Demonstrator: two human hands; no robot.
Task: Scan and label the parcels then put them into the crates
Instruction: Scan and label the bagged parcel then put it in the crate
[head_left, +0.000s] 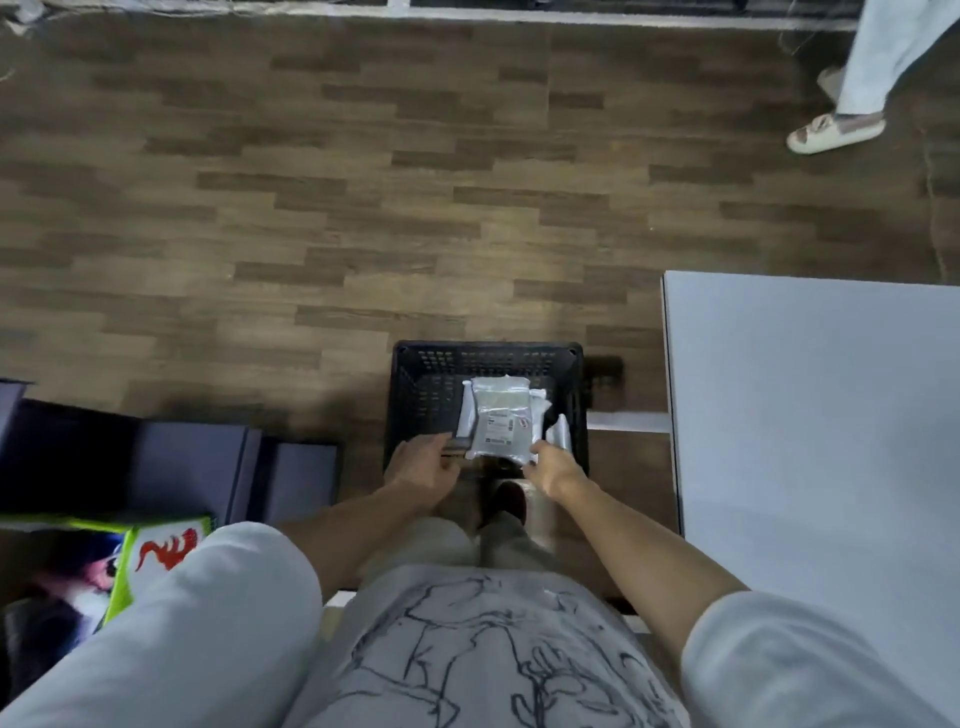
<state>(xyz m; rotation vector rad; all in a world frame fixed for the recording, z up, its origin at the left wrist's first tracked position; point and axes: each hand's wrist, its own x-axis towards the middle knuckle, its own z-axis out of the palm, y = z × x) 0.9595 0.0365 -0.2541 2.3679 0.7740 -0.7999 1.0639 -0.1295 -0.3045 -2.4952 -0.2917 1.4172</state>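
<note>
A black perforated plastic crate (431, 395) stands on the wood-patterned floor (311, 208) just in front of the person, and both hands reach down to its near edge. A white plastic-wrapped parcel (498, 418) with a printed label on its near half lies over the crate's right side, above other pale wrapped parcels (558, 434) that show at its right edge. The left hand (423, 465) is at the parcel's near left corner, fingers loosely curved toward it; blur makes it impossible to tell whether they grip it. The right hand (550, 465) pinches the parcel's near right corner between its fingertips. To the right of the crate stands a white counter (810, 415), its top bare where it shows. At the far left are dark boxes (197, 467) and a colourful printed carton (156, 556). Another person's sandalled foot (831, 132) appears at the upper right.
</note>
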